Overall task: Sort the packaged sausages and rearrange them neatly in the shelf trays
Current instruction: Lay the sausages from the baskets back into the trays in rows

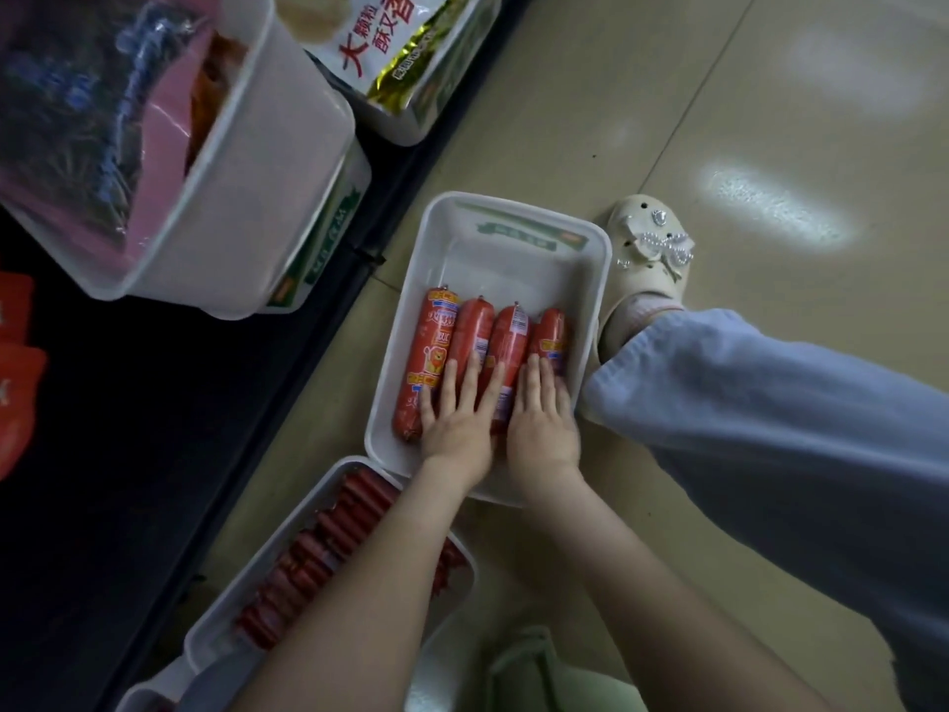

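We are laying our left hand [457,418] and right hand [542,418] flat, fingers straight and gripping nothing, on the near ends of four fat sausages [475,336]. These are lying side by side in one white tray [441,223] on the floor. The left hand is covering the left ones, the right hand the right ones. One nearer tray [328,498] is holding thin sausages [318,552], too crowded to count.
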Motion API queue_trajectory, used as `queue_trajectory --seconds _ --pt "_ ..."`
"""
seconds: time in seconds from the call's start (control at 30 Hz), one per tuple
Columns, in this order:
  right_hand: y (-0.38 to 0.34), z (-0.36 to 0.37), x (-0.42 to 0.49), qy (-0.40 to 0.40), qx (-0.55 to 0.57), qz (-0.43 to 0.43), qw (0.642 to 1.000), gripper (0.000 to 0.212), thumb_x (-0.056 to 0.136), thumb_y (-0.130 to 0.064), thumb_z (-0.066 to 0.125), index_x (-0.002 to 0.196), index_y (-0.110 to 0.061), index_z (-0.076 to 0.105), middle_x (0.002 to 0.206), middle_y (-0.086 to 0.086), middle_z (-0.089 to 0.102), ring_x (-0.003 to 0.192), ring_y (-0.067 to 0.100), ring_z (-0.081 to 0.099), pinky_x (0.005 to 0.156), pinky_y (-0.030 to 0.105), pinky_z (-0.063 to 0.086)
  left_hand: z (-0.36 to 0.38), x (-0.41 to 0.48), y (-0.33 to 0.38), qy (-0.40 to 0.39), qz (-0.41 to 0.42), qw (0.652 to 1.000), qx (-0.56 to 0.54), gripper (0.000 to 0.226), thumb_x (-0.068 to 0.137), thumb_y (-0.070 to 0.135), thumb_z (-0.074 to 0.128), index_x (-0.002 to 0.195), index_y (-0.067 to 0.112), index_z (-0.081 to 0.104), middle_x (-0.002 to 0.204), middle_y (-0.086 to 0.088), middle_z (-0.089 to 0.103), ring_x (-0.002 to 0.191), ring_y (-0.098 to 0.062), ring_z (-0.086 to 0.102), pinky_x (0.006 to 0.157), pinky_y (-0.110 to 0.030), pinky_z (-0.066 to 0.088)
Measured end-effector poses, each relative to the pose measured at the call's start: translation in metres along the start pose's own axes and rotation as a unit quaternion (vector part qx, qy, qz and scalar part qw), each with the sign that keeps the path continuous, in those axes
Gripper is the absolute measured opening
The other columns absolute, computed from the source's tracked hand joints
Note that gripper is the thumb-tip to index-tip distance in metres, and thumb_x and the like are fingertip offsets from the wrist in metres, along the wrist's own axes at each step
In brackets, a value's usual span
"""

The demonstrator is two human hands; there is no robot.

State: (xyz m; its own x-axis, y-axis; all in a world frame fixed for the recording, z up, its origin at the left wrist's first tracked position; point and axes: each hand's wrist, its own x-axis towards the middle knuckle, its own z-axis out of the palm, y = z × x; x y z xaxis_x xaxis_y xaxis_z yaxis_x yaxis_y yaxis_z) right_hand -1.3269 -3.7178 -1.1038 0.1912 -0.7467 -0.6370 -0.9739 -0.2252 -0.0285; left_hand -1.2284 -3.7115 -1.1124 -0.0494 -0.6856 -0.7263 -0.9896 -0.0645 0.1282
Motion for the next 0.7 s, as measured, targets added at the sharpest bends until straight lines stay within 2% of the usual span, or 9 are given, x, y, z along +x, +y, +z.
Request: queue_trajectory --seconds 0.07,0.13,0.27,0.33,0.4,0.5,0.7 --pt "-0.001 -0.002 0.003 -0.045 -0.017 0.008 0.999 0.068 0.103 -0.027 0.025 0.146 0.001 -0.019 0.156 0.022 -0.019 0.145 0.033 -0.016 0.118 0.043 -0.004 0.001 -0.002 -0.003 0.016 0.006 1.0 -0.019 0.08 0.1 0.03 0.041 0.145 0.037 -0.025 0.154 0.004 -0.033 0.142 -0.023 -0.028 0.117 -0.05 -0.01" --pt "-0.002 -0.013 0.003 -0.046 0.024 0.008 0.999 0.068 0.102 -0.024 0.03 0.148 0.002 -0.014 0.158 0.021 -0.013 0.147 0.032 -0.009 0.119 0.041 0.004 -0.005 -0.01 -0.004 0.037 -0.003 0.998 -0.059 0.074 0.101 0.03 0.038 0.148 0.037 -0.018 0.157 0.001 -0.027 0.145 -0.021 -0.022 0.119 -0.045 -0.007" --pt "-0.003 -0.041 -0.016 0.027 0.246 -0.02 0.969 0.072 0.098 -0.019 0.042 0.151 -0.002 -0.005 0.16 0.017 -0.002 0.148 0.026 0.001 0.12 0.033 0.006 -0.031 -0.039 -0.006 0.117 -0.038 0.981 -0.153 0.072 0.099 0.034 0.04 0.151 0.032 -0.01 0.16 -0.003 -0.018 0.148 -0.024 -0.006 0.12 -0.043 0.005" --pt "-0.009 -0.065 -0.034 0.068 0.304 -0.048 0.949 0.069 0.097 -0.017 0.045 0.152 -0.004 0.006 0.159 0.016 0.008 0.147 0.026 0.009 0.119 0.032 0.008 -0.049 -0.063 -0.009 0.15 -0.053 0.967 -0.198 0.069 0.099 0.03 0.041 0.153 0.03 -0.003 0.161 -0.003 -0.009 0.147 -0.027 0.007 0.119 -0.041 0.015" --pt "-0.022 -0.097 -0.057 0.097 0.352 -0.072 0.928 0.061 0.096 -0.016 0.049 0.149 -0.003 0.022 0.154 0.017 0.025 0.142 0.029 0.023 0.114 0.033 0.019 -0.066 -0.093 -0.018 0.186 -0.062 0.951 -0.239 0.066 0.099 0.025 0.043 0.154 0.027 0.006 0.161 -0.005 0.0 0.145 -0.027 0.015 0.115 -0.038 0.021" --pt "-0.054 -0.14 -0.095 0.113 0.384 -0.145 0.905 0.045 0.095 -0.014 0.05 0.139 -0.005 0.042 0.139 0.013 0.044 0.129 0.028 0.041 0.103 0.03 0.03 -0.089 -0.15 -0.041 0.252 -0.075 0.917 -0.299 0.063 0.097 0.018 0.048 0.152 0.019 0.018 0.159 -0.006 0.017 0.145 -0.023 0.021 0.112 -0.033 0.025" --pt "-0.155 -0.2 -0.194 0.124 0.363 -0.346 0.856 0.036 0.094 -0.019 0.055 0.129 -0.012 0.053 0.123 0.004 0.053 0.116 0.019 0.052 0.097 0.035 0.043 -0.11 -0.314 -0.112 0.392 -0.115 0.835 -0.368 0.048 0.098 0.02 0.049 0.145 0.019 0.038 0.146 -0.003 0.041 0.128 -0.018 0.047 0.101 -0.03 0.041"
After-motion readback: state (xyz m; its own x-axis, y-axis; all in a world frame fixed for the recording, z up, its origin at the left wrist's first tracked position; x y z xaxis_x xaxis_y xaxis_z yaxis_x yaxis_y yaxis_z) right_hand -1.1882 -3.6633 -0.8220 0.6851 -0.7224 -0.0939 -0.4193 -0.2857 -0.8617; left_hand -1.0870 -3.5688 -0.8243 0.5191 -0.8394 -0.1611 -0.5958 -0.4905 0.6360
